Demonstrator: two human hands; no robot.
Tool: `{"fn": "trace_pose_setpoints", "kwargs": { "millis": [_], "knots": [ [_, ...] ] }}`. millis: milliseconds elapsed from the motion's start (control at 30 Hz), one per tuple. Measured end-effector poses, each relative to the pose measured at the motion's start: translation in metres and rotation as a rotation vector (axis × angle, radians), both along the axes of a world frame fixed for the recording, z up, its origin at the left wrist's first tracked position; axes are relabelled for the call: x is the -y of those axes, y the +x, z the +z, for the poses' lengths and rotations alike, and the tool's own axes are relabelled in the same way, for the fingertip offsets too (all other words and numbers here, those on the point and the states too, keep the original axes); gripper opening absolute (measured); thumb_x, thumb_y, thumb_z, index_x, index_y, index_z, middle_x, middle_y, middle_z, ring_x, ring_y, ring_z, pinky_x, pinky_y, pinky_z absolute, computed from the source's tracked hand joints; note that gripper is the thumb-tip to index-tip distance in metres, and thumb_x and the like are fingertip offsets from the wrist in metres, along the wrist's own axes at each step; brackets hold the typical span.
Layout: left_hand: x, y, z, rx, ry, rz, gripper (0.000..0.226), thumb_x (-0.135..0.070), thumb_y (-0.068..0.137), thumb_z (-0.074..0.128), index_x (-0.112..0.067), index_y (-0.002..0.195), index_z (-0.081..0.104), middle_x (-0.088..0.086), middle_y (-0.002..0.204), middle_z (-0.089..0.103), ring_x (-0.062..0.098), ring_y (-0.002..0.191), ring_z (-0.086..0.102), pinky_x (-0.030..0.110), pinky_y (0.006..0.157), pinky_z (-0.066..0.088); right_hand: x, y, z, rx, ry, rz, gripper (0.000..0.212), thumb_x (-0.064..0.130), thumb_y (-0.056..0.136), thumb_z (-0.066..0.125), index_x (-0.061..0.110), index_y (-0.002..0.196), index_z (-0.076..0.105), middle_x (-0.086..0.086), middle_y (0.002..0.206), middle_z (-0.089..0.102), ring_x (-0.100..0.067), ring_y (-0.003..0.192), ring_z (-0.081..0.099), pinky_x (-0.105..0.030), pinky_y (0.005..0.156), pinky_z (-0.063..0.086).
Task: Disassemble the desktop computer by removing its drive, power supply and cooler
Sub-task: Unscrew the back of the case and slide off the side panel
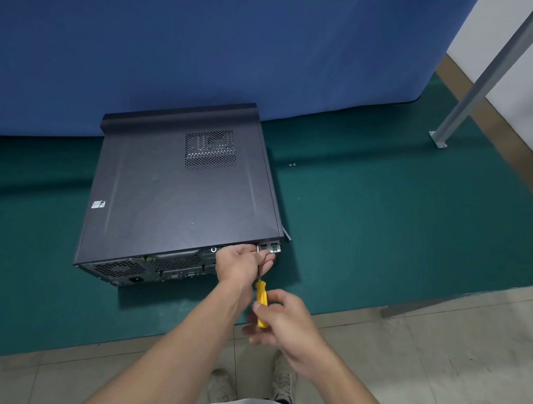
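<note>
Dark sheet metal makes up the computer point(177, 185), which is laid on its side on a green mat point(388, 232) on the floor, with its far end against a blue partition point(177, 42) and its rear panel point(158, 266) turned toward the person. The top right corner of that rear panel is being worked on. The left hand point(240, 263) is held there with its fingers curled round the thin shaft of a screwdriver point(261, 301), and the yellow handle is gripped lower down by the right hand point(285, 320). The case is judged to be heavy and stiff, unlikely to slide on the mat, though its panel edges may be sharp. The lid point(159, 196) is best taken by its rear lip once the screws are out, and the box itself by its two long sides. The drive, power supply and cooler are all hidden under the closed lid; only a vent grille point(210, 149) gives a dim hint of parts beneath. The screwdriver's tip and the screw it meets are covered by the left fingers, so its seating cannot be judged. The right hand's fingers are blurred. Two small specks on the mat point(292, 164), well apart from the case, are probably loose screws, but they are too small to be sure.
</note>
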State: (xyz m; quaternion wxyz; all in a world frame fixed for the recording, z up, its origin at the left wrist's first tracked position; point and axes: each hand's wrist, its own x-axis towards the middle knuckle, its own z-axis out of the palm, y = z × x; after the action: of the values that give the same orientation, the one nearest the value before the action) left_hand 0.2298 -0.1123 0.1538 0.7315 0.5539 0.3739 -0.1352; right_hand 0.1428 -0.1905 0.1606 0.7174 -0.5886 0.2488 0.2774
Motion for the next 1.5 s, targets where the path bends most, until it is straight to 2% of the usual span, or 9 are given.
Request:
{"fn": "trace_pose_setpoints", "kwargs": {
  "millis": [133, 367, 533, 600, 833, 900, 1067, 1333, 1500],
  "knots": [
    [-0.005, -0.002, 0.000, 0.019, -0.156, -0.007, 0.017, 0.019, 0.092, 0.046, 0.003, 0.093, 0.053, 0.025, 0.088, 0.067, 0.031, 0.079, 0.070, 0.027, 0.064, 0.061, 0.011, 0.001, 0.001, -0.106, 0.335, -0.026, 0.018, -0.001, 0.097, 0.048, -0.003, 0.114, 0.053, -0.021, 0.092, 0.068, -0.034, 0.079, 0.070, -0.033, 0.062, 0.056],
    [-0.004, 0.000, -0.007, 0.010, 0.121, -0.038, 0.010, 0.010, 0.085, 0.066, 0.001, 0.087, 0.063, 0.018, 0.085, 0.071, 0.024, 0.075, 0.074, 0.027, 0.065, 0.060, -0.003, 0.000, -0.003, 0.139, -0.522, 0.167, 0.023, 0.009, 0.084, 0.068, 0.017, 0.100, 0.053, -0.009, 0.081, 0.069, -0.018, 0.056, 0.070, -0.032, 0.062, 0.059],
    [-0.002, 0.001, -0.004, 0.022, -0.013, -0.033, 0.012, 0.014, 0.092, 0.052, 0.008, 0.101, 0.057, 0.022, 0.086, 0.067, 0.026, 0.073, 0.070, 0.024, 0.061, 0.060, 0.007, -0.001, -0.001, -0.109, 0.262, -0.079, 0.009, 0.004, 0.097, 0.052, 0.001, 0.104, 0.056, -0.017, 0.086, 0.069, -0.024, 0.068, 0.068, -0.034, 0.061, 0.056],
    [-0.003, 0.000, -0.004, 0.035, -0.097, -0.018, 0.015, 0.016, 0.094, 0.046, 0.009, 0.105, 0.054, 0.024, 0.087, 0.066, 0.028, 0.074, 0.069, 0.025, 0.062, 0.060, 0.011, 0.000, 0.000, -0.111, 0.310, -0.079, 0.011, -0.002, 0.097, 0.047, -0.004, 0.104, 0.055, -0.020, 0.086, 0.068, -0.028, 0.070, 0.069, -0.032, 0.061, 0.056],
    [0.001, -0.003, -0.011, 0.024, 0.082, 0.012, 0.009, 0.012, 0.083, 0.068, 0.003, 0.085, 0.065, 0.018, 0.080, 0.071, 0.026, 0.075, 0.073, 0.029, 0.071, 0.060, -0.003, -0.001, -0.002, 0.104, -0.433, 0.103, 0.019, 0.009, 0.085, 0.071, 0.014, 0.098, 0.058, -0.007, 0.082, 0.071, -0.017, 0.060, 0.071, -0.025, 0.060, 0.057],
    [0.003, -0.001, -0.011, 0.016, 0.064, 0.032, 0.009, 0.012, 0.086, 0.064, 0.003, 0.086, 0.064, 0.020, 0.080, 0.070, 0.025, 0.071, 0.073, 0.027, 0.067, 0.060, -0.002, -0.003, -0.004, 0.084, -0.325, 0.048, 0.015, 0.010, 0.088, 0.067, 0.010, 0.100, 0.059, -0.010, 0.087, 0.071, -0.018, 0.063, 0.071, -0.028, 0.062, 0.058],
    [0.001, 0.000, -0.007, 0.030, -0.159, 0.059, 0.014, 0.016, 0.093, 0.049, 0.012, 0.105, 0.054, 0.026, 0.084, 0.064, 0.030, 0.071, 0.068, 0.027, 0.059, 0.060, 0.013, 0.000, 0.001, -0.129, 0.415, -0.142, 0.014, 0.003, 0.098, 0.048, -0.006, 0.107, 0.055, -0.022, 0.086, 0.066, -0.031, 0.071, 0.067, -0.037, 0.063, 0.056],
    [-0.001, -0.001, -0.006, 0.003, -0.061, 0.011, 0.016, 0.016, 0.085, 0.061, 0.002, 0.091, 0.057, 0.022, 0.084, 0.069, 0.029, 0.078, 0.072, 0.026, 0.062, 0.060, -0.003, 0.000, -0.007, 0.045, -0.298, -0.036, 0.015, 0.000, 0.088, 0.062, 0.011, 0.096, 0.057, -0.010, 0.083, 0.068, -0.024, 0.065, 0.071, -0.039, 0.070, 0.060],
    [-0.002, 0.004, -0.004, -0.005, -0.101, -0.014, 0.017, 0.018, 0.091, 0.049, 0.002, 0.090, 0.052, 0.025, 0.088, 0.065, 0.031, 0.075, 0.069, 0.029, 0.065, 0.060, 0.006, 0.003, -0.003, -0.159, 0.366, -0.191, 0.016, 0.008, 0.097, 0.053, -0.005, 0.105, 0.056, -0.024, 0.092, 0.066, -0.038, 0.080, 0.069, -0.039, 0.067, 0.057]
  ]
}}
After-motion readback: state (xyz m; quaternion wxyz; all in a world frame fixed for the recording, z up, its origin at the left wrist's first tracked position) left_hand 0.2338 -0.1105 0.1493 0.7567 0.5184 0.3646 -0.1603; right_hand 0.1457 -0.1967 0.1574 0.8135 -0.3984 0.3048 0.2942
